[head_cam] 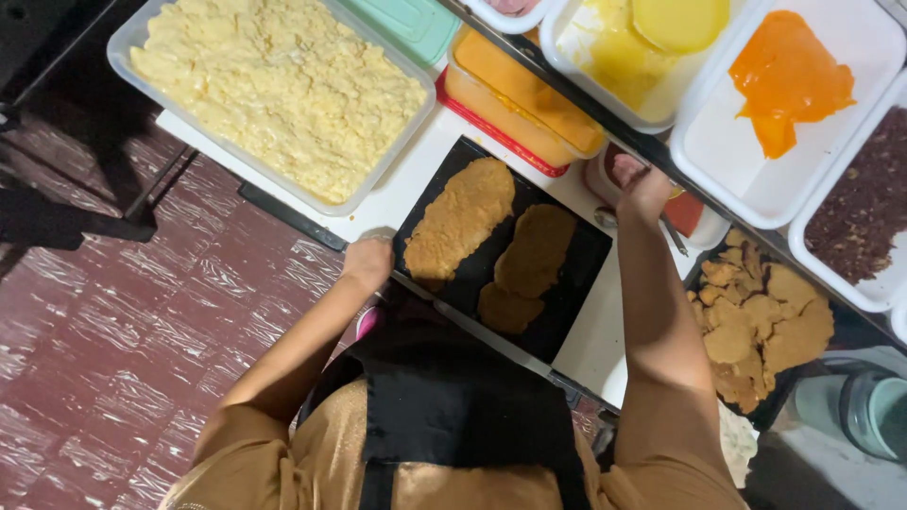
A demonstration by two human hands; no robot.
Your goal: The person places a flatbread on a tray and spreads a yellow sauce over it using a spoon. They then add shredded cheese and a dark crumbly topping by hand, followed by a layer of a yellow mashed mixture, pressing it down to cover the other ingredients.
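Left hand [367, 262] of ours rests at the near-left corner of the black tray [567, 283], knuckles up and fingers curled over the edge, so we take it as gripping the rim, though the fingertips are hidden. Our right hand [644, 192] reaches past the tray's far-right corner toward a small round tub [619, 170] of pinkish contents; whether it is open or closed we cannot tell, since the fingers point away from us.

On the tray lie three breaded cutlets. The largest cutlet [460, 219] sits just beside our left hand, its long axis running diagonally from the near-left to the far-right. The middle cutlet [536, 249] lies parallel to it, and the smallest cutlet [507, 308] rests nearest our body. Our left hand is clearly the nearer one to all three.

Across the white desk [402, 184] we see a large clear tub of pale yellow mash [279, 90] at the far left, an orange-filled box with a red lid beneath it [515, 109], a white tub with yellow slices [624, 52], another with orange slices [789, 80], and one of dark crumbs [864, 203]. To the right, a heap of more breaded pieces [761, 326] lies well apart from the tray.
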